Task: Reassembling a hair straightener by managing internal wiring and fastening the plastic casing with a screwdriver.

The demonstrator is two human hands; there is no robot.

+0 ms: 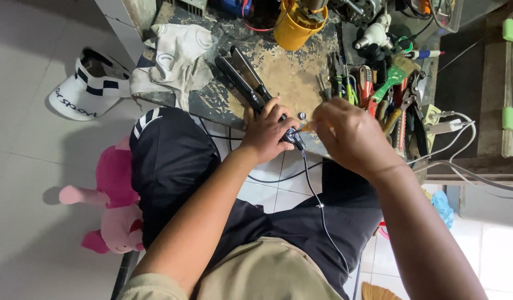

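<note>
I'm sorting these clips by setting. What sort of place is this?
Probably a small home repair bench: a worn worktop crowded with hand tools, and a hair straightener gripped by the left hand while the right hand works at its cord end.

The left hand (267,133) is gripping the cord end of a black hair straightener (246,83) at the near edge of the worn workbench (290,72) — its plates are pointing toward the far left corner. The right hand (351,136) is holding a small orange-tipped tool (307,126) just beside it. The black cord (317,194) is hanging down over the lap. A white cloth (176,53) is lying at the left edge — hand tools (378,94) are crowding the right side.
</note>
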